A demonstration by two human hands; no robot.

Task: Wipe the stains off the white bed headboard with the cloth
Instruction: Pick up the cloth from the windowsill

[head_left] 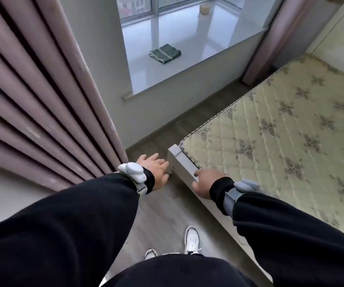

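Bedroom corner, viewed from above. Grey wood-look floor [162, 208] underfoot, white trainers [192, 239] at the bottom of view. Pleated mauve curtain [32, 100] filling the left, a second curtain [270, 38] at upper right beside the window. Glossy white window sill [167, 79] ahead, small pale jar [204, 8] at its far end by the glass. Bare quilted mattress [281, 125] with floral print on the right, set inside a white bed board [182, 164] wrapping its near corner

Hidden or unclear: only the board's corner and top edge in view, lower run covered by the right sleeve [291, 224]. No telling headboard from side rail. Stains too fine to make out. Mattress cut off at the right edge

Cloth [165, 53]: dark green, folded flat near the middle of the sill, well apart from both hands. Fold close to square, so long axis hard to call. Pale stripes running diagonally, upper left to lower right in view, one corner pointing toward the camera

Left hand [155, 168]: fingers straight, loosely spread, holding nothing, just beside the board's corner, contact unclear. Right hand [203, 183]: back up, fingers loosely bent, holding nothing, index tip over the board's top edge
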